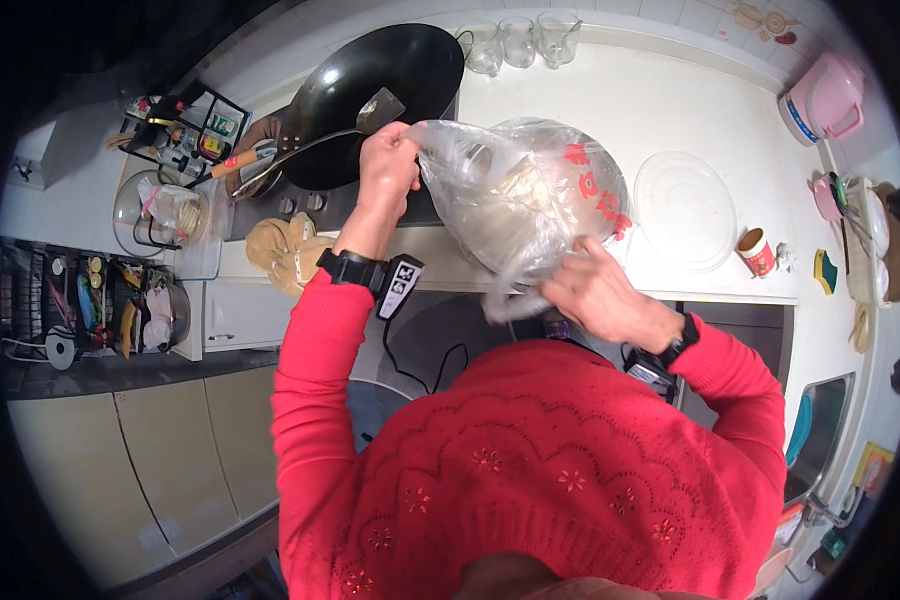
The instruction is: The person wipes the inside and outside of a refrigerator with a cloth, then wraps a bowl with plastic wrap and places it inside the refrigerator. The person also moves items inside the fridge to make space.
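Observation:
A clear plastic bag (465, 202) with red writing holds something pale, its exact kind hard to tell through the film. My left hand (388, 166) grips one upper edge of the bag and pulls it towards the wok. At the bag's near side my right hand (596, 289) pinches the plastic, by the counter's front edge. Under and behind the bag shows the rim of a round metal basin or bowl (613, 169). A round translucent lid (685, 211) lies flat on the counter to its right.
A black wok (412, 67) with a metal spatula (322, 139) in it sits on the stove. Glass cups (517, 41) stand at the back. On the right are a paper cup (756, 251), a sponge (824, 271) and a pink jug (825, 97). A tan cloth (285, 251) lies left.

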Action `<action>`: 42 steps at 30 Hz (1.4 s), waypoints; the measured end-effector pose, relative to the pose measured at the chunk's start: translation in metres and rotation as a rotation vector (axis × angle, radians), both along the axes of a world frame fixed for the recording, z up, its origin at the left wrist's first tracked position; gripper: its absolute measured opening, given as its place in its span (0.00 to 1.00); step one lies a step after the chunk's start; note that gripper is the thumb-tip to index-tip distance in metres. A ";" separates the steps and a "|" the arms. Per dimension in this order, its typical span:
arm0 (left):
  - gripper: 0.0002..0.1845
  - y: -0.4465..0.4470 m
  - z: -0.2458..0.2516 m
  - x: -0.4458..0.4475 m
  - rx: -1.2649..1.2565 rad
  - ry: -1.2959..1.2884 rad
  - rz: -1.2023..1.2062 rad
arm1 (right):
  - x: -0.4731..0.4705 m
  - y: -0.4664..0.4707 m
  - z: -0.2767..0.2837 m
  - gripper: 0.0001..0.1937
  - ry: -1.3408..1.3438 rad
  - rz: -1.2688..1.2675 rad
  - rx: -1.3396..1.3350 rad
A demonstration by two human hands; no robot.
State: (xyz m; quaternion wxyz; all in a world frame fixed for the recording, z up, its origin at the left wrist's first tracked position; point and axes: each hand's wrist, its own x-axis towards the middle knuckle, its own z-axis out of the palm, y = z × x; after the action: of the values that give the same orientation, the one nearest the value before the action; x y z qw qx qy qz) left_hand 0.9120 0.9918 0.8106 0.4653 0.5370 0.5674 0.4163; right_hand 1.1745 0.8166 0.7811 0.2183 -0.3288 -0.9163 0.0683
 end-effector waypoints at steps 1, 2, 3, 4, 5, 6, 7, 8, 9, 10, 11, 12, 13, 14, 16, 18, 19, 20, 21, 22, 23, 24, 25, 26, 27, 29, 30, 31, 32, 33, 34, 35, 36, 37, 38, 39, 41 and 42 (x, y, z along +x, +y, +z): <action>0.08 -0.007 0.001 -0.002 -0.106 -0.147 0.025 | 0.006 -0.009 0.001 0.08 -0.032 0.055 0.069; 0.07 -0.017 0.000 0.001 -0.051 -0.205 0.009 | 0.012 -0.014 0.001 0.06 -0.037 0.060 0.064; 0.06 -0.031 -0.002 0.005 0.010 -0.264 -0.012 | 0.016 -0.018 0.002 0.07 -0.042 0.069 0.049; 0.05 -0.044 -0.003 0.011 0.070 -0.346 -0.045 | 0.021 -0.022 0.005 0.07 -0.046 0.076 0.035; 0.06 -0.059 -0.006 0.020 0.182 -0.340 -0.124 | 0.025 -0.025 0.007 0.07 -0.049 0.081 0.021; 0.07 -0.072 -0.007 0.028 0.294 -0.358 -0.215 | 0.028 -0.026 0.009 0.07 -0.026 0.089 0.010; 0.09 -0.083 -0.006 0.031 0.507 -0.049 -0.394 | 0.032 -0.027 0.012 0.07 -0.010 0.096 -0.004; 0.12 -0.090 -0.005 0.035 0.725 0.249 -0.560 | 0.037 -0.029 0.015 0.07 0.005 0.103 -0.017; 0.13 -0.094 -0.006 0.043 0.817 0.318 -0.637 | 0.042 -0.031 0.017 0.07 0.018 0.113 -0.031; 0.15 -0.096 -0.009 0.054 0.922 0.367 -0.705 | 0.047 -0.035 0.020 0.07 0.022 0.116 -0.037; 0.17 -0.097 -0.011 0.059 1.028 0.417 -0.770 | 0.053 -0.039 0.021 0.07 0.006 0.119 -0.053; 0.17 -0.098 -0.012 0.057 0.972 0.502 -0.835 | 0.059 -0.042 0.023 0.07 -0.010 0.121 -0.068; 0.17 -0.099 -0.014 0.055 0.914 0.586 -0.901 | 0.064 -0.046 0.023 0.07 -0.024 0.121 -0.083; 0.18 -0.099 -0.016 0.051 0.854 0.670 -0.968 | 0.070 -0.048 0.024 0.08 -0.090 0.099 -0.108; 0.18 -0.104 -0.024 0.039 0.605 0.741 -1.118 | 0.076 -0.050 0.024 0.09 -0.229 0.023 -0.163; 0.17 -0.115 -0.034 0.028 0.467 0.783 -1.232 | 0.077 -0.049 0.026 0.13 -0.430 -0.050 -0.379; 0.15 -0.119 -0.039 0.024 0.461 0.793 -1.275 | 0.075 -0.047 0.027 0.15 -0.331 -0.025 -0.445; 0.14 -0.124 -0.045 0.021 0.444 0.813 -1.321 | 0.070 -0.044 0.029 0.18 -0.230 0.001 -0.509; 0.13 -0.130 -0.050 0.018 0.475 0.815 -1.342 | 0.064 -0.040 0.031 0.21 -0.128 0.028 -0.574; 0.12 -0.135 -0.055 0.017 0.497 0.826 -1.367 | 0.058 -0.035 0.035 0.29 0.022 0.063 -0.734; 0.12 -0.139 -0.059 0.016 0.513 0.850 -1.400 | 0.049 -0.029 0.037 0.29 0.085 0.077 -0.716; 0.11 -0.143 -0.064 0.014 0.482 0.843 -1.419 | 0.040 -0.024 0.038 0.29 0.148 0.090 -0.699; 0.10 -0.146 -0.069 0.013 0.503 0.851 -1.404 | 0.030 -0.018 0.039 0.29 0.211 0.102 -0.680; 0.08 -0.148 -0.074 0.012 0.526 0.860 -1.389 | 0.019 -0.013 0.037 0.29 0.237 0.111 -0.673; 0.07 -0.150 -0.080 0.011 0.566 0.847 -1.366 | 0.006 -0.007 0.034 0.28 0.263 0.121 -0.667; 0.07 -0.153 -0.092 0.011 0.557 0.839 -1.315 | -0.008 -0.003 0.027 0.28 0.201 0.121 -0.550; 0.08 -0.155 -0.097 0.009 0.557 0.822 -1.284 | -0.012 -0.003 0.023 0.28 0.116 0.114 -0.442; 0.08 -0.157 -0.101 0.007 0.569 0.783 -1.261 | -0.015 -0.005 0.018 0.28 0.033 0.105 -0.334; 0.09 -0.157 -0.104 0.005 0.583 0.742 -1.239 | -0.014 -0.011 0.014 0.27 -0.009 0.090 -0.249; 0.10 -0.158 -0.106 0.004 0.572 0.699 -1.226 | -0.011 -0.018 0.011 0.27 -0.058 0.075 -0.216; 0.11 -0.157 -0.107 0.003 0.535 0.636 -1.210 | -0.007 -0.026 0.007 0.27 -0.109 0.060 -0.182; 0.12 -0.155 -0.107 0.002 0.472 0.571 -1.206 | -0.002 -0.033 0.003 0.26 -0.161 0.042 -0.148; 0.13 -0.153 -0.107 0.002 0.410 0.507 -1.205 | 0.002 -0.039 -0.003 0.27 -0.176 0.021 -0.102; 0.13 -0.151 -0.106 0.002 0.367 0.404 -1.148 | 0.007 -0.043 -0.009 0.27 -0.219 -0.028 -0.114; 0.13 -0.149 -0.106 0.003 0.322 0.304 -1.090 | 0.010 -0.047 -0.016 0.27 -0.262 -0.076 -0.126; 0.14 -0.148 -0.105 0.005 0.290 0.199 -1.026 | 0.013 -0.051 -0.023 0.27 -0.304 -0.127 -0.136; 0.13 -0.149 -0.103 0.009 0.369 0.252 -0.912 | 0.017 -0.056 -0.040 0.24 -0.379 -0.226 -0.144; 0.13 -0.154 -0.103 0.011 0.368 0.265 -0.855 | 0.019 -0.056 -0.049 0.23 -0.416 -0.251 -0.175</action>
State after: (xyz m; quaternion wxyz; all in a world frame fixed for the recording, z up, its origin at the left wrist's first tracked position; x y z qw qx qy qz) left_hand 0.9228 0.8381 0.7078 0.4156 0.8440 0.2669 0.2091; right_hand 1.1934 0.7605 0.7325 0.0029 -0.4644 -0.8842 0.0506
